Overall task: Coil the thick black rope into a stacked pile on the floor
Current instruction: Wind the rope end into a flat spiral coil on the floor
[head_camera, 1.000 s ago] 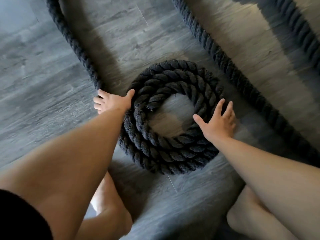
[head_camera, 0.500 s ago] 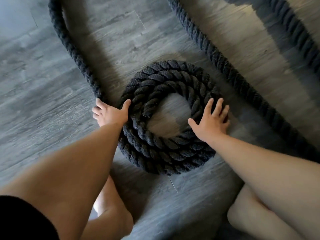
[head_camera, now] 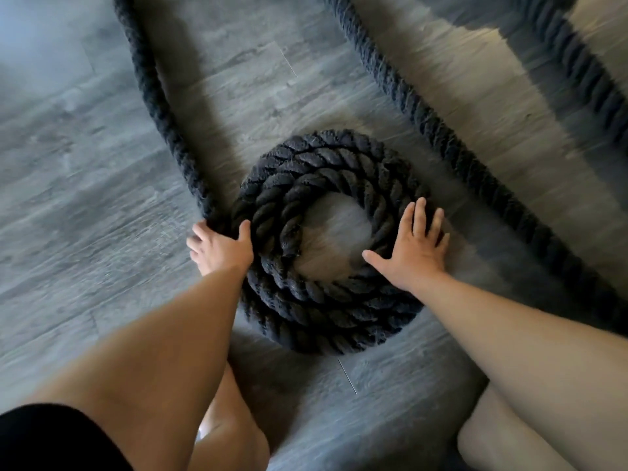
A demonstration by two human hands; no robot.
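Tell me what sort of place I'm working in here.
Probably indoors, a home or gym room; I can't tell which. Grey wood-look plank floor, a thick black rope like a training rope, and sunlight falling on the floor.

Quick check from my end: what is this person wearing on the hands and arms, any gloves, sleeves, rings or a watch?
Both hands are bare: no gloves on the left hand or the right hand, and no rings or watch show. Both forearms are uncovered from wrist to elbow. The only clothing in view is a black fabric sleeve edge high on the left arm, at the lower left corner of the frame.
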